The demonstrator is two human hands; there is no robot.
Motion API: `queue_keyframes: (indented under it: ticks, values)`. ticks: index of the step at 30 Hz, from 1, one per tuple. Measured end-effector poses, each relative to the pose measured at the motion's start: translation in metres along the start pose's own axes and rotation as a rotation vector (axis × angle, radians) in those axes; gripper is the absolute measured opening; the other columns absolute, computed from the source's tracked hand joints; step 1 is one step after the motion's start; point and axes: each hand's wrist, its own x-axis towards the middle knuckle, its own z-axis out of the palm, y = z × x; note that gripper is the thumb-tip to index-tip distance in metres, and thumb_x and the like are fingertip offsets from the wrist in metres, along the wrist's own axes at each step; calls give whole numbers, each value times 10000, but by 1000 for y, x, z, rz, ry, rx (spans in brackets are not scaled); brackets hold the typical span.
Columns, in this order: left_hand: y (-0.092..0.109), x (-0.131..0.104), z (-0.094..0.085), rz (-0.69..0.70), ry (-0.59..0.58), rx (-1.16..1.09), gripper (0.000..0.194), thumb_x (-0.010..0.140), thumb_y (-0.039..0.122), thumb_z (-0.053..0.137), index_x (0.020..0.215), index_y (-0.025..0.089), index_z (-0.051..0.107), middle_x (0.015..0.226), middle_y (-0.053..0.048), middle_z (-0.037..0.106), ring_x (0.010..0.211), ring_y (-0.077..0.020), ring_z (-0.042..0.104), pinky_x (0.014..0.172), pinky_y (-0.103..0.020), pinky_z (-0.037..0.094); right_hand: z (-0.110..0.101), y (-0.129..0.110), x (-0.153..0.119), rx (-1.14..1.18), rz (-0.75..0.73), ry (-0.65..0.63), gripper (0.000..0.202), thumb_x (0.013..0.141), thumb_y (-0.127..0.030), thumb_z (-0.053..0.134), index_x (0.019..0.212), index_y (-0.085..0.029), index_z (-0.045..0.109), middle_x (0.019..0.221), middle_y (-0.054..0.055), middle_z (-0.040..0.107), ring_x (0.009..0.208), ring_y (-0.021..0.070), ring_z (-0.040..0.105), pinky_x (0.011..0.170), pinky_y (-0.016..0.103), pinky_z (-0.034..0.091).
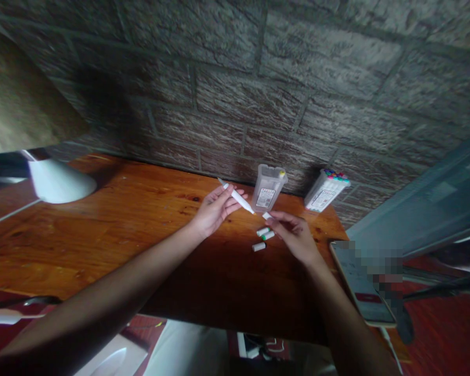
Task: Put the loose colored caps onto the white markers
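A white marker, uncapped with an orange-tinted tip toward the lower right, is held between the thumb and fingers of my left hand. Just right of that tip, my right hand pinches a small white cap. Below the cap, several loose caps lie on the wooden table: a white one with a dark end, a green-edged one and another white one. Behind my hands stands a clear plastic case with a yellow-ended marker in its top corner.
A second case, full of colourful-ended markers, stands at the back right by the brick wall. A tablet with a cable lies at the right edge of the table. At left is a lamp with a brown shade.
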Motion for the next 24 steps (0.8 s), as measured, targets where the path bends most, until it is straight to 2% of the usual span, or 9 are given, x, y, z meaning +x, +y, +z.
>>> queue_keyframes:
  ticks: [4,10,16,20,24]
  values:
    - [1,2,-2,2,22,-20,133,897,264,680,940,140,659,985,-73,765,948,-161,741,868,-279,590,5,0,-2,27,5,-22,281,748,-403,775,974,-236,782,867,27,779,728,173,693,686,317,549]
    - [-4,-4,2,-26,-85,4,157,873,275,712,936,137,672,1018,-88,767,981,-187,738,942,-342,570,13,3,-4,8,-6,-73,296,776,-406,755,1025,-247,779,933,28,786,803,182,704,738,327,557]
    - [-4,-11,5,-22,-218,119,293,775,322,809,962,123,704,1011,-112,774,975,-215,740,954,-357,564,21,4,-7,64,24,-122,349,792,-424,734,1073,-218,720,947,31,777,609,120,634,570,264,527]
    - [-5,-15,5,-25,-284,259,353,777,350,800,1031,126,700,988,-125,778,941,-221,747,891,-347,592,27,4,-6,133,58,-78,300,749,-424,772,916,-208,646,846,-1,753,527,102,609,540,258,524]
    - [-8,-16,3,-25,-297,338,366,775,358,793,1045,140,676,971,-115,779,852,-222,758,838,-367,612,29,6,-3,69,33,-16,281,724,-422,793,739,-191,633,698,-5,701,577,129,625,568,259,506]
